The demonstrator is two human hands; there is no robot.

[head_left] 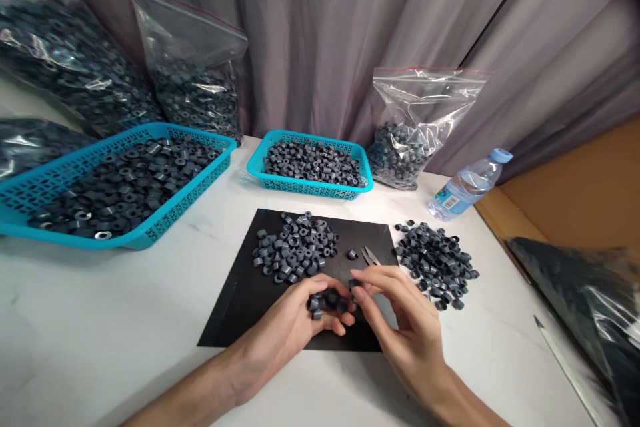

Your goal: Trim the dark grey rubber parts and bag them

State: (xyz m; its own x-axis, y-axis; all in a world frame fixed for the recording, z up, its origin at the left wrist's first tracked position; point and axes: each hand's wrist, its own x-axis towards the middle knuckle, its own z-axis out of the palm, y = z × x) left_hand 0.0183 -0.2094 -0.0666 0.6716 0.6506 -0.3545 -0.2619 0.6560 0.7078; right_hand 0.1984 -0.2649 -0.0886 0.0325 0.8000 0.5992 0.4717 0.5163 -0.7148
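My left hand (pixel 295 320) is curled over the near part of a black mat (pixel 240 300) and cups several small dark grey ring-shaped parts (pixel 327 300) in its fingers. My right hand (pixel 400 313) is beside it, thumb and forefinger pinched on one small grey ring (pixel 354 283) close to the left fingertips. Behind the hands a heap of the same rings (pixel 295 250) lies on the mat, with one loose ring (pixel 351 254) and a small pair of metal tweezers (pixel 369 255) next to it.
Another pile of rings (pixel 435 263) lies on the white table right of the mat. A small teal basket (pixel 310 163) and a large teal basket (pixel 150 230) hold rings. Plastic bags of rings (pixel 415 127) stand behind. A water bottle (pixel 467 187) lies at right, a dark bag (pixel 590 300) beyond it.
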